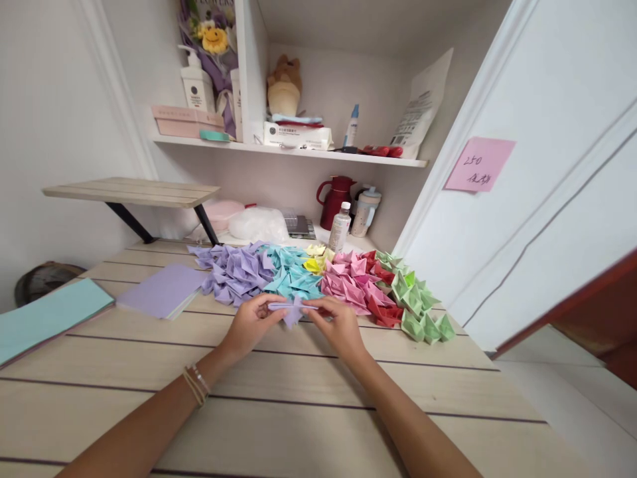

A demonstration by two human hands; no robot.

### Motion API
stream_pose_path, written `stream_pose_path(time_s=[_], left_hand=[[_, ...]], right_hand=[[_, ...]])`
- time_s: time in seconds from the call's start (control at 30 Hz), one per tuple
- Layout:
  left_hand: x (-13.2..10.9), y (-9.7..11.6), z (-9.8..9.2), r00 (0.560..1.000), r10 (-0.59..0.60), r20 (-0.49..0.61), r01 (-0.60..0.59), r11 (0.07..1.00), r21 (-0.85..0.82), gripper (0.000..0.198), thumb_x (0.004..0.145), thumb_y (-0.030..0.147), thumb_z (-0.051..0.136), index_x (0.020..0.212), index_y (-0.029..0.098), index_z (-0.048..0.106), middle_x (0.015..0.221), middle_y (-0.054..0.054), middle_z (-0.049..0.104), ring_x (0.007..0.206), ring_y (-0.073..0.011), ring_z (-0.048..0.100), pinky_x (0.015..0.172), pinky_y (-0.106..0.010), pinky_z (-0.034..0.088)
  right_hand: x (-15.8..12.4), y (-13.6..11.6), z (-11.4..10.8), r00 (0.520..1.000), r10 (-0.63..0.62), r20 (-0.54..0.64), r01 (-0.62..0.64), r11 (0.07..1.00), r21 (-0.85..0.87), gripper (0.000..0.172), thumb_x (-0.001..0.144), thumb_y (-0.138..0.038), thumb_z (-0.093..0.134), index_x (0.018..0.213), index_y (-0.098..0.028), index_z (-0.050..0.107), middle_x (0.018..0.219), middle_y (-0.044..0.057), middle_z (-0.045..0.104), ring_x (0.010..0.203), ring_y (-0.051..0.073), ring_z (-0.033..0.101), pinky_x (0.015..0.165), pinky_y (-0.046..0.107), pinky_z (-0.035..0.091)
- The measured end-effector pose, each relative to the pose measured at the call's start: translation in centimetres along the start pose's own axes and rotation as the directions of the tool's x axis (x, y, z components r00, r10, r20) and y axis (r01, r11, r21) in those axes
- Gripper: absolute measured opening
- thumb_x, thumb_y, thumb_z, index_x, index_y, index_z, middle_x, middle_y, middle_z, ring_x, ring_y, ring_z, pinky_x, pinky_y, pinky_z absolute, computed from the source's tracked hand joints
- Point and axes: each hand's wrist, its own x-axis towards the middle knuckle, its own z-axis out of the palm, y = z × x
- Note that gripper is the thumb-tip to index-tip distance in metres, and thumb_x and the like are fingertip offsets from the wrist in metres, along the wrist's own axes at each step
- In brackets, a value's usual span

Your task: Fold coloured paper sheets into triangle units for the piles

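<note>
Two opposed pinch grips: the left hand (247, 328) and right hand (341, 326), angled inward, hold opposite ends of a folded purple paper (292, 317) above the slatted table (308, 425). Directly beyond, a purple pile (236, 272), blue pile (293, 273) and pink pile (348, 277) of folded pieces bound the space; purple sheets (162, 289) lie leftward.

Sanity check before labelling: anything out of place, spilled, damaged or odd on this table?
Nothing looks spilled or damaged. Slightly odd: one bright green folded piece sits among the pale green pieces at the pile's right end; its shade stands out. The purple piece between left hand and right hand shows no visible tear.
</note>
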Motion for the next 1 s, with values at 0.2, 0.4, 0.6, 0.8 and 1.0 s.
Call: stream_pose_path(time_s=[0.2, 0.4, 0.6, 0.8, 1.0], left_hand=[[0.1, 0.0, 0.1, 0.997, -0.073, -0.021, 0.071, 0.996, -0.054, 0.023, 0.073, 0.032, 0.062, 0.087, 0.014, 0.062, 0.064, -0.001, 0.066, 0.053, -0.013, 0.061, 0.052, -0.023, 0.05], [-0.5, 0.1, 0.4, 1.0, -0.01, 0.012, 0.01, 1.0, 0.028, 0.028, 0.071, 0.03, 0.064, 0.096, 0.015, 0.062, 0.074, -0.004, 0.069, 0.071, -0.0177, 0.065, 0.066, -0.027, 0.052], [-0.6, 0.3, 0.2, 0.995, 0.105, -0.001, -0.102, 0.968, 0.228, 0.03, 0.071, 0.031, 0.063, 0.098, 0.018, 0.064, 0.092, -0.008, 0.068, 0.077, -0.0203, 0.065, 0.069, -0.029, 0.052], [-0.7, 0.5, 0.5, 0.984, 0.177, -0.029, -0.161, 0.945, 0.284, 0.026, 0.072, 0.03, 0.063, 0.096, 0.019, 0.064, 0.099, -0.007, 0.064, 0.072, -0.0181, 0.064, 0.067, -0.029, 0.053], [-1.2, 0.4, 0.9, 0.969, 0.246, 0.024, -0.234, 0.884, 0.405, 0.031, 0.073, 0.014, 0.053, 0.103, 0.02, 0.059, 0.09, -0.004, 0.06, 0.071, -0.0149, 0.059, 0.068, -0.027, 0.051]], right_hand=[[-0.5, -0.5, 0.5, 0.996, -0.09, 0.012, 0.091, 0.991, -0.098, 0.014, 0.077, -0.023, 0.058, 0.083, -0.02, 0.07, 0.074, 0.005, 0.068, 0.065, 0.016, 0.061, 0.057, 0.025, 0.049], [-1.0, -1.1, 1.2, 0.995, -0.011, 0.103, 0.02, 0.996, -0.088, 0.023, 0.072, -0.029, 0.064, 0.092, -0.019, 0.068, 0.083, 0.007, 0.07, 0.072, 0.019, 0.064, 0.062, 0.027, 0.052], [-0.6, -0.6, 1.2, 0.983, 0.158, 0.091, -0.169, 0.978, 0.122, 0.026, 0.071, -0.036, 0.065, 0.089, -0.018, 0.069, 0.082, 0.007, 0.071, 0.072, 0.022, 0.066, 0.067, 0.033, 0.053], [-0.6, -0.2, 1.0, 0.994, 0.079, 0.077, -0.08, 0.997, 0.02, 0.022, 0.078, -0.031, 0.057, 0.095, -0.02, 0.067, 0.091, 0.007, 0.07, 0.079, 0.021, 0.066, 0.073, 0.033, 0.052], [-1.2, -0.6, 0.8, 0.975, -0.158, 0.156, 0.216, 0.84, -0.498, 0.031, 0.086, -0.02, 0.045, 0.114, -0.02, 0.058, 0.089, 0.009, 0.07, 0.073, 0.019, 0.065, 0.066, 0.026, 0.047]])
